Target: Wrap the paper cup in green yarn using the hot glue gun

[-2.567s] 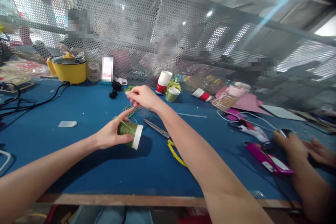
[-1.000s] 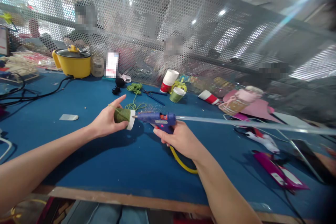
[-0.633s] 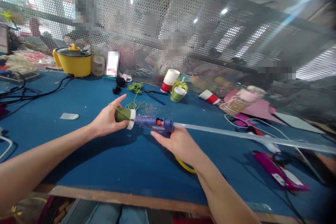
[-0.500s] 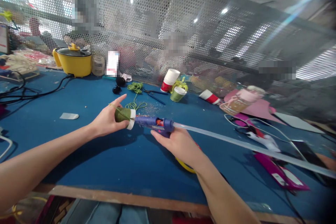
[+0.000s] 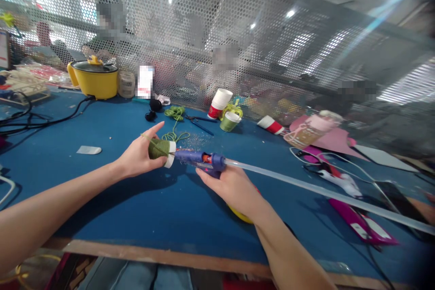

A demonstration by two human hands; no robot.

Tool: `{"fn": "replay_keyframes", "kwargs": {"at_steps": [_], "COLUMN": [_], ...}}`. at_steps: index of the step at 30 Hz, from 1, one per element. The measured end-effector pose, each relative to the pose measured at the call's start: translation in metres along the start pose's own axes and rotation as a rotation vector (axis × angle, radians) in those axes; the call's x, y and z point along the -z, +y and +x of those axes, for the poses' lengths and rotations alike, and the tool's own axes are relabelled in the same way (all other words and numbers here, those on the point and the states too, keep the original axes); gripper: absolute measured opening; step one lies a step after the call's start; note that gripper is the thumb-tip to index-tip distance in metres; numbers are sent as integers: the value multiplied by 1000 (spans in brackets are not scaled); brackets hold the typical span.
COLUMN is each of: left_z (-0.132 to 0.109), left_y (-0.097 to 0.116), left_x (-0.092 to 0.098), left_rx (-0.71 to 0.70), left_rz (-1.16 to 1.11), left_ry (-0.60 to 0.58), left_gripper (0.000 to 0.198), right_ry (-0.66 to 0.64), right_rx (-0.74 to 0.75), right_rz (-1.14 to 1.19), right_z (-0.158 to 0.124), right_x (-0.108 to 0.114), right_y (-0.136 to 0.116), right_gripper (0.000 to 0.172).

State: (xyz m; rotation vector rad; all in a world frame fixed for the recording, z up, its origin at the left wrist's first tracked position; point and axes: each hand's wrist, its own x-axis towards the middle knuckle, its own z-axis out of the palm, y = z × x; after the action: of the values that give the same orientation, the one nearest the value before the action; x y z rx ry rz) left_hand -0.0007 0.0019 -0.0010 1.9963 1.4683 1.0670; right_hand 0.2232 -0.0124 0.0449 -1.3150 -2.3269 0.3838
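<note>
My left hand (image 5: 137,156) is closed around a paper cup (image 5: 159,150) wrapped in green yarn, its white rim facing right and its body lying sideways above the table. One finger points up. A yarn strand crosses that hand, and a loose green yarn bundle (image 5: 175,112) lies behind it. My right hand (image 5: 234,186) grips a blue hot glue gun (image 5: 199,158), whose nozzle is at the cup's rim; whether it touches I cannot tell. From the gun's back a long clear glue stick (image 5: 306,186) runs to the right. Under my right wrist, a yellow ring-shaped thing (image 5: 242,215) is partly hidden.
On the blue table (image 5: 152,217) stand a yellow electric pot (image 5: 95,82), a glass jar (image 5: 127,84), stacked paper cups (image 5: 220,104) and a green cup (image 5: 230,121). Pliers (image 5: 200,124) lie behind the gun. Cables, a magenta packet (image 5: 362,222) and a phone (image 5: 397,201) occupy the right.
Both hands, the cup and the glue gun hold nearly the same positions. Only a very slight shift of the whole view shows.
</note>
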Motion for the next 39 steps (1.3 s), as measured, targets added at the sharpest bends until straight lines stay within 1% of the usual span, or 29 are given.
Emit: {"fn": "replay_keyframes", "kwargs": {"at_steps": [5,8,13,20,24,34,39], "left_z": [0,-1,-2,-3,-4,-6,-6], "left_y": [0,-1,-1,-3,-4,-3,-2], "left_x": [0,0,-1,-3,-4,-5,-6], "left_rx": [-1,-18,-72,-170,-233,-319,-333], "left_rz": [26,38,49,103,121,163,173], "left_ry": [2,5,14,30,36,31,27], "left_gripper": [84,84,83,83,83,84,83], "right_ry": [-25,-13,43,47,61,63,69], "right_rx": [3,3,2,-53,-49,-89,-92], "right_rz": [-12,-33,-89,-91,-79,-60,-65], "right_z": [0,-1,0,2,2,5,6], "right_x": [0,0,-2,-2,-2,-2,-3], "right_y": [1,1,4,7,7,7,9], "right_gripper": [14,16,20,21,20,20,20]}}
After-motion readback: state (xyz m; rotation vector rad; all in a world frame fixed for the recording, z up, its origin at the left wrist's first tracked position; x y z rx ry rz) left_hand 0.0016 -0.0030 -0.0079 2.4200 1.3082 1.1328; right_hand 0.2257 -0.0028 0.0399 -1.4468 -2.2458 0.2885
